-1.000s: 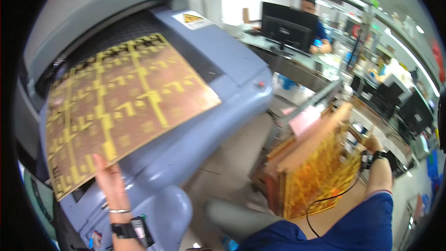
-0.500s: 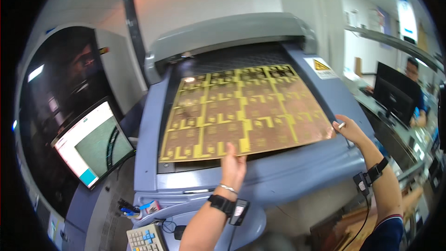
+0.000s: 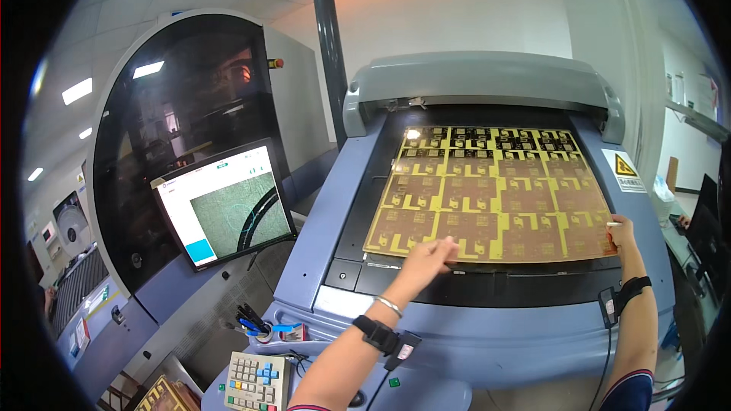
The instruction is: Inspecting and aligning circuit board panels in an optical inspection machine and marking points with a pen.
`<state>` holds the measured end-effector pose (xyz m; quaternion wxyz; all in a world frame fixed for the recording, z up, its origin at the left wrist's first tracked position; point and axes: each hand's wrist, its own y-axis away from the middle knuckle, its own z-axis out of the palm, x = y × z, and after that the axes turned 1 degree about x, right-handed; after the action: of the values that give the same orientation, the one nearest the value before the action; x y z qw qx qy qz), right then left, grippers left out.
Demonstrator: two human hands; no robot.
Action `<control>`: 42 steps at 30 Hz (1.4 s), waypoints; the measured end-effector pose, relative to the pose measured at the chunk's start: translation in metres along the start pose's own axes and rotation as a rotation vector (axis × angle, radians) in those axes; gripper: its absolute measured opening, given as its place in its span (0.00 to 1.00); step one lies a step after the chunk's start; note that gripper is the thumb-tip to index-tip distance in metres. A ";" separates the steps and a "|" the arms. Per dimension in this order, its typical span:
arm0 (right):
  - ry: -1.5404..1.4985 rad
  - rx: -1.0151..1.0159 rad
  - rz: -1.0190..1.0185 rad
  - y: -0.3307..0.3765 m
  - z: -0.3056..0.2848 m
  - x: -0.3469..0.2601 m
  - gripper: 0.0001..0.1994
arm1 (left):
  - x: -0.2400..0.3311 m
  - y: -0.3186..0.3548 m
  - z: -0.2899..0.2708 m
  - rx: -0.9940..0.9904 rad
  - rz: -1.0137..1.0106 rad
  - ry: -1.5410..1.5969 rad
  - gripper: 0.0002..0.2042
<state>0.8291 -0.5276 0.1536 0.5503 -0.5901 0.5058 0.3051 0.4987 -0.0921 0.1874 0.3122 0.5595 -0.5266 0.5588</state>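
A large copper-coloured circuit board panel [image 3: 464,221] with yellow tracks lies over the dark bed of a blue-grey machine. At the panel's front edge, my left hand [image 3: 428,260] reaches over with fingers extended and slightly blurred; they look apart from any grip on it. By the front right corner is my right hand [image 3: 623,234], its fingers closed round a slim white stick [image 3: 614,224] and touching the panel's edge. The underside of the panel and some of the right fingers are hidden.
A grey cover [image 3: 480,80] spans the bed's far end. To the left stands a monitor [image 3: 236,209] on the machine. Pens in a holder [image 3: 253,323] and a keypad [image 3: 257,380] are near my left forearm. A yellow warning label [image 3: 624,167] is at the right.
My view has swung left, so the machine and panel appear farther right. My left hand has gone from gripping the front edge to extending over it. The right hand stays at the corner.
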 end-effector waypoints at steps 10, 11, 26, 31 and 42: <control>0.704 0.418 -0.580 0.009 0.056 0.035 0.18 | -0.080 0.040 -0.058 0.247 0.377 -1.191 0.24; 0.704 0.419 -0.578 0.018 0.060 0.035 0.18 | -0.079 0.043 -0.060 0.246 0.378 -1.192 0.24; 0.269 -0.518 -0.390 0.189 0.137 -0.093 0.17 | 0.012 0.207 -0.102 0.277 0.240 -0.617 0.14; 0.463 -0.269 -0.740 0.210 0.218 -0.095 0.18 | 0.028 0.358 -0.151 0.778 -0.033 -0.379 0.15; 0.560 -0.426 -0.752 0.230 0.297 -0.110 0.21 | -0.032 0.534 -0.221 1.194 -0.183 -0.470 0.14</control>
<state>0.6393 -0.1868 0.1141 0.3332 -0.8893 0.3130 0.0128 -0.0622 -0.0110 0.0686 -0.1298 0.7869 -0.1296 0.5892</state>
